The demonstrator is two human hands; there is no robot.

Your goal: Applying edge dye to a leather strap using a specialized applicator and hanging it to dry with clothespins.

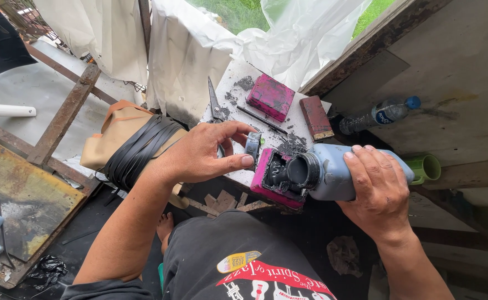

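Over the stained pink box (266, 180), our right hand (378, 188) grips a tipped grey plastic bottle (333, 176); our left hand (208, 153) pinches its small grey cap (253, 145). Pouring step; next needs steady tilt.

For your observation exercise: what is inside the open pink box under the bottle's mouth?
The pink box holds black, wet-looking material. The grey bottle, tipped by the right hand, covers the box's right part, so that part cannot be seen.

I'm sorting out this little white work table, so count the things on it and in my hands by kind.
Pink ink-stained boxes: 2
Dark red block: 1
Scissors: 1
Thin black rod: 1
Grey bottle, right hand: 1
Small cap, left hand: 1
Total: 7
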